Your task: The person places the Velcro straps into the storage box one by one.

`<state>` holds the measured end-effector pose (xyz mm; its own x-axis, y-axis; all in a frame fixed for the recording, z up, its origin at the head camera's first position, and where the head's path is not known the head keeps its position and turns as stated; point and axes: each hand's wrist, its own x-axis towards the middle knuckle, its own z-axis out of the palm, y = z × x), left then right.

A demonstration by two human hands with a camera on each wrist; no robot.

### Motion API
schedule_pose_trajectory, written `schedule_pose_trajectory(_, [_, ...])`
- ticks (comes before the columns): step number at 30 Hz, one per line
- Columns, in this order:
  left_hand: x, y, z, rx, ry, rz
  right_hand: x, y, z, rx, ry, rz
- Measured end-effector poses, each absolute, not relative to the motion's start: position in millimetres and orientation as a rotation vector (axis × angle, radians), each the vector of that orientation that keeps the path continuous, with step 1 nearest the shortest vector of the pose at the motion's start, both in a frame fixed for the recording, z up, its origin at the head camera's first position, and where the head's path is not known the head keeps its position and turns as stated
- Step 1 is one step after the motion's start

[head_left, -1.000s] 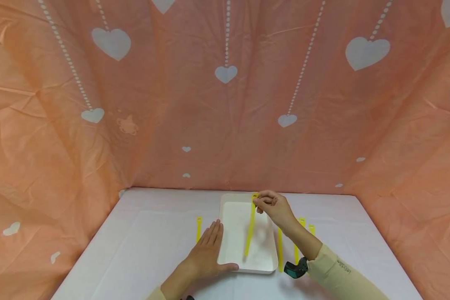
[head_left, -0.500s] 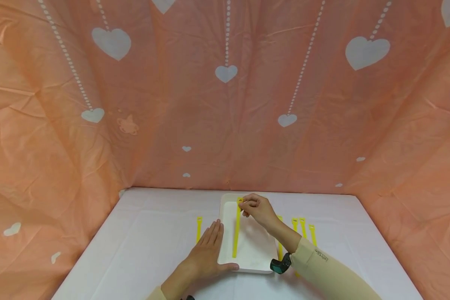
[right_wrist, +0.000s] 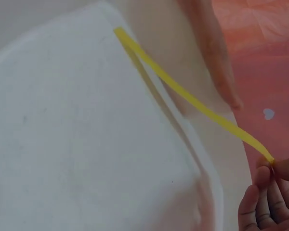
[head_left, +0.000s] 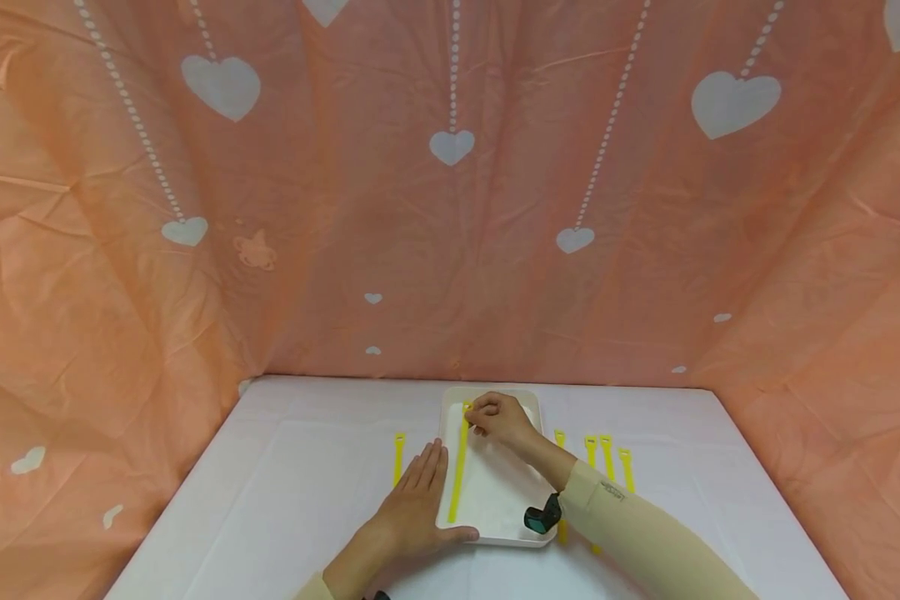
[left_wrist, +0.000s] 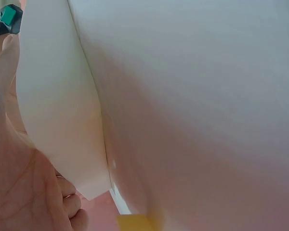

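Yellow strip [head_left: 459, 467] slants over the tray [head_left: 498, 500], right hand [head_left: 501, 418] pinching its far end. Left hand [head_left: 414, 507], fingers straight, touches the tray's left side; right sleeve [head_left: 637, 529] partly hides other strips [head_left: 607, 460]

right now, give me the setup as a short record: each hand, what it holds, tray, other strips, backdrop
left hand: rests against left side of tray
right hand: pinches far end of yellow strip
strip pose: slanted over tray's left part, far end raised; lower end's contact unclear
tray: white, on table
loose strips: one strip left of tray; four strips right, partly hidden
backdrop: orange-pink, pale hearts
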<state>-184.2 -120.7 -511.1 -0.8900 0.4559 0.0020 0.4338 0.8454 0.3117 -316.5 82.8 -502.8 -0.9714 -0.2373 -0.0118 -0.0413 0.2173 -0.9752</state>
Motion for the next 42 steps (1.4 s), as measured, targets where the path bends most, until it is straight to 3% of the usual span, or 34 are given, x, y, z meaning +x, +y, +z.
schedule_pose_trajectory(25, [-184,-120,-510,0.711,2.946,0.460,-334,57,-526,-0.293,2.378,-1.712])
schedule_pose_trajectory(42, [-184,-120,-510,0.712,2.952,0.445,-337,56,-532,-0.480,2.521,-1.552])
